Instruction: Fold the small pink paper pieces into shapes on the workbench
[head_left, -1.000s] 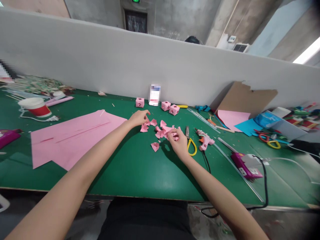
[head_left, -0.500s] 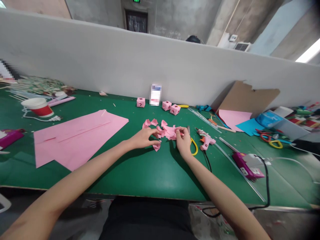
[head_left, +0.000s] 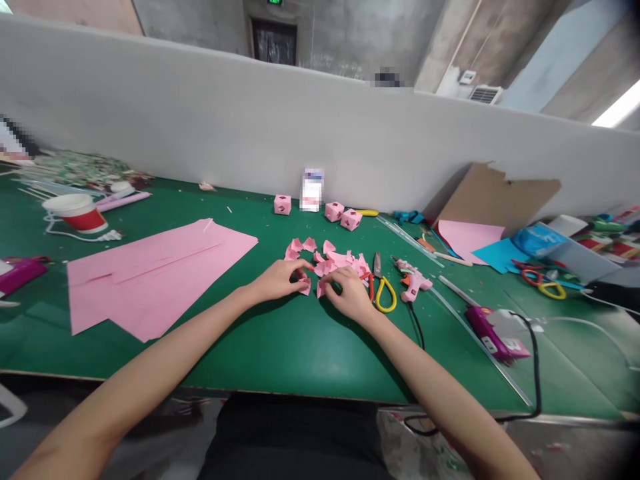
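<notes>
A heap of small folded pink paper pieces lies on the green table in front of me. My left hand pinches one pink piece at the heap's near edge. My right hand is closed on another pink piece right beside it, and the two hands almost touch. Three finished pink paper cubes stand further back, near the white partition.
A large pink paper sheet lies to the left. Yellow-handled scissors, a pink glue gun and a purple glue gun with its cord lie right of my hands. A red cup stands far left; cardboard and coloured paper far right.
My left hand came back from the far side of the heap toward me. Both hands have drawn together at the near edge of the heap, each pinching a pink piece.
</notes>
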`<act>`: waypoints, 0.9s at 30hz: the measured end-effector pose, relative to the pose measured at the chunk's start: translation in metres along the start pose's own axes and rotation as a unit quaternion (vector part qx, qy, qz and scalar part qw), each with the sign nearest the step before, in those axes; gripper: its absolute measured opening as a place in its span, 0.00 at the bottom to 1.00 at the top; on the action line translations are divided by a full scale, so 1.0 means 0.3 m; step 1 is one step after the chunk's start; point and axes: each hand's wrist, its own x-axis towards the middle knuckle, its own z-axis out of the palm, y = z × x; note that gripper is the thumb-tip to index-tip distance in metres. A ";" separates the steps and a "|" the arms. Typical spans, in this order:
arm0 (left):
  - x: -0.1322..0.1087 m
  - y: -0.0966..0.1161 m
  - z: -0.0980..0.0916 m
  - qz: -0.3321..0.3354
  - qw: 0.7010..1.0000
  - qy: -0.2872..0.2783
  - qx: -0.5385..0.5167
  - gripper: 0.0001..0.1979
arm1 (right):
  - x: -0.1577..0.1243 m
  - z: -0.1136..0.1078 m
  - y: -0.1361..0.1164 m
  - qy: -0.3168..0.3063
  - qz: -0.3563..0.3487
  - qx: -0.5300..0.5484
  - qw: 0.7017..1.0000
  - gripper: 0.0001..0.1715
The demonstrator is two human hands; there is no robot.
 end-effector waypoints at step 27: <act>-0.014 0.105 0.105 0.068 0.988 0.125 0.058 0.17 | 0.084 -0.063 0.022 0.171 0.067 -0.058 0.981 0.04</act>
